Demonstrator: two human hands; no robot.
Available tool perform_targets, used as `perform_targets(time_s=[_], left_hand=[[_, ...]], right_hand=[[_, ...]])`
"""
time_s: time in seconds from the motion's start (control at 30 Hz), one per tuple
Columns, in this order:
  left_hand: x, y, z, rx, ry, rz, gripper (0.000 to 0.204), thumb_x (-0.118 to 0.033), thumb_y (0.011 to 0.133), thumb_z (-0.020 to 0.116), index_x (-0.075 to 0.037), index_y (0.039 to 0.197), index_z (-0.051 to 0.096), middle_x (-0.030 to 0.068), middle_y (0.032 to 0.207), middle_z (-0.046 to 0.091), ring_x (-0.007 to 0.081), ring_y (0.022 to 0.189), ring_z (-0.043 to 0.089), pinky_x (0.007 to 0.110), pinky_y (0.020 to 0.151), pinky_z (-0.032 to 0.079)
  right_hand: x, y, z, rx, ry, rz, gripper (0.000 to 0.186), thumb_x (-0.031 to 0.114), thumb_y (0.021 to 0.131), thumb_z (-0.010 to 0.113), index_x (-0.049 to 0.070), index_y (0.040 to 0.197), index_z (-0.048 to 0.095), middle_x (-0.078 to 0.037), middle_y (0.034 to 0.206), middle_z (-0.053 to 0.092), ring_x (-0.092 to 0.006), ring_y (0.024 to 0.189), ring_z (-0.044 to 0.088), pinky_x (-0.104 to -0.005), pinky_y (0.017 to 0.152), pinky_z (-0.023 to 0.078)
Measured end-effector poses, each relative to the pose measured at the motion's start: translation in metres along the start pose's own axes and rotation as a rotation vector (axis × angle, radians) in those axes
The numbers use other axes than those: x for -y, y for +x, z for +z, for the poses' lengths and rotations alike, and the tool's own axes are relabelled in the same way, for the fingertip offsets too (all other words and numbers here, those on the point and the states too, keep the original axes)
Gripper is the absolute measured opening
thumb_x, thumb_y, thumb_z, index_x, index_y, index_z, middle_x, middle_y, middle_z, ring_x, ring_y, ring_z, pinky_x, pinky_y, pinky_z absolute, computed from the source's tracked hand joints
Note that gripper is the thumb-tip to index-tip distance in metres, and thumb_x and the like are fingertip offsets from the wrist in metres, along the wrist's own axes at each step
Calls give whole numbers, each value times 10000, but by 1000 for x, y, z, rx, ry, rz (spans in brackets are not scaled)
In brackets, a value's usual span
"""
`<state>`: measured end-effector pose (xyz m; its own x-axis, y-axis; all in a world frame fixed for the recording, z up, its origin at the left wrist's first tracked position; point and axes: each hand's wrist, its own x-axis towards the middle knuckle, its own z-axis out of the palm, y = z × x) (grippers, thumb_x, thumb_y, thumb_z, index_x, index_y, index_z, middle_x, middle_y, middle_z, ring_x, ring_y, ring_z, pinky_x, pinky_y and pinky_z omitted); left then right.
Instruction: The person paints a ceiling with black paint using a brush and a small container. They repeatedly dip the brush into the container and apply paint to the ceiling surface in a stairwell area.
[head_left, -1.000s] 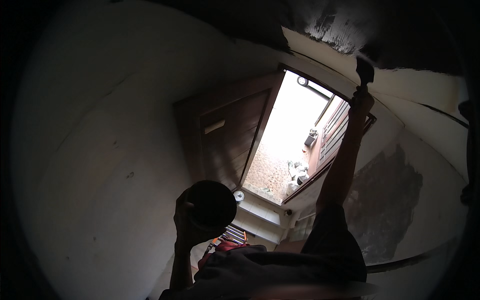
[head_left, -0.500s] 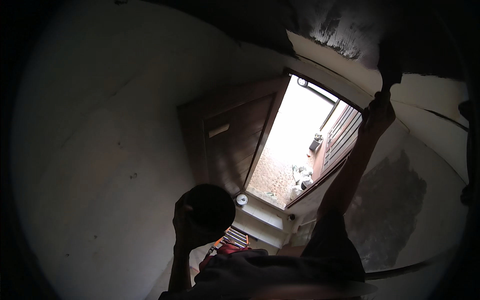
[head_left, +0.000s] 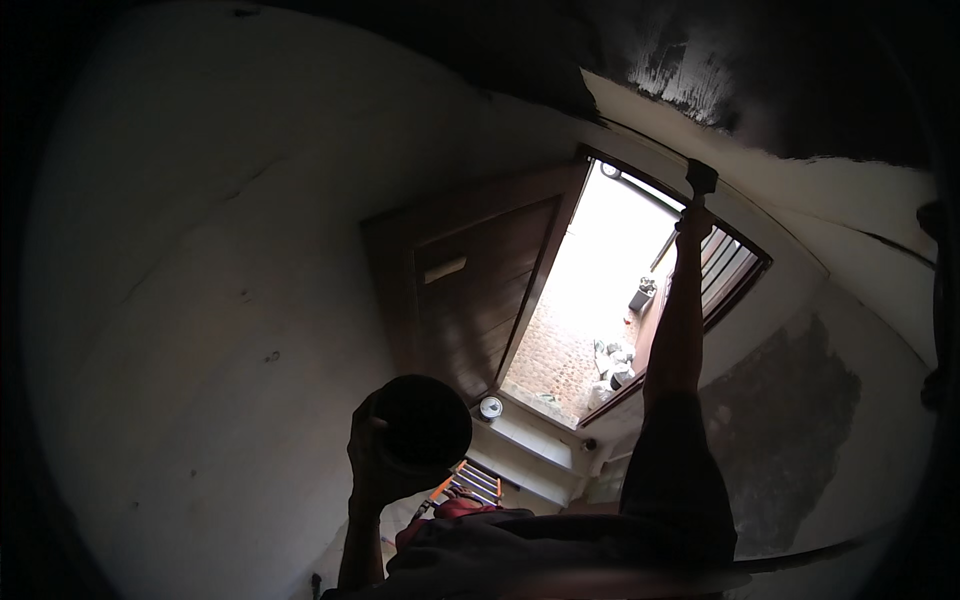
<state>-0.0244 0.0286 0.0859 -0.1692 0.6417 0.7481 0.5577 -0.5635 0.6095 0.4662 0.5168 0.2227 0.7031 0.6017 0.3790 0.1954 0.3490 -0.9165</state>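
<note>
Right arm (head_left: 680, 320) reaching up, right hand (head_left: 695, 219) gripping paintbrush (head_left: 702, 177); left hand (head_left: 366, 462) clamping dark tub (head_left: 428, 422) lower down, well apart. Shadow hiding tub's inside, finger detail.

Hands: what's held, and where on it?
Left hand: dark round container, by its left side. Right hand: dark brush-like tool, by its handle.

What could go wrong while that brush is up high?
The dark pot could slip, because only the left hand holds it. The brush in the right hand might smudge the door frame, since it looks close to its top.
</note>
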Motion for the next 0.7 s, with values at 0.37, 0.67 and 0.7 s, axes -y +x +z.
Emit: perform_targets(time_s=[0.37, 0.67, 0.7], left_hand=[[12, -3, 2, 70, 5, 34, 1061, -371, 465, 1004, -213, 1319, 393, 195, 1401, 503, 383, 1263, 538, 492, 1008, 486], [13, -7, -1, -34, 16, 38, 1062, -381, 460, 1018, -187, 1320, 425, 231, 1367, 519, 419, 1222, 563, 525, 985, 514], [13, -7, -1, -41, 12, 35, 1061, -382, 460, 1019, -183, 1320, 429, 235, 1363, 520, 424, 1217, 566, 529, 982, 517]], right_hand=[[138, -54, -34, 127, 306, -127, 320, 301, 931, 713, 6, 808, 694, -10, 588, 562, -76, 435, 470, -243, 369, 291], [132, -17, -9, 212, 488, -102, 264, 255, 926, 718, 7, 838, 699, -40, 643, 623, -100, 448, 521, -259, 384, 361], [145, -24, -14, 258, 513, -154, 245, 234, 931, 712, 9, 835, 700, -37, 636, 616, -91, 445, 509, -253, 385, 356]])
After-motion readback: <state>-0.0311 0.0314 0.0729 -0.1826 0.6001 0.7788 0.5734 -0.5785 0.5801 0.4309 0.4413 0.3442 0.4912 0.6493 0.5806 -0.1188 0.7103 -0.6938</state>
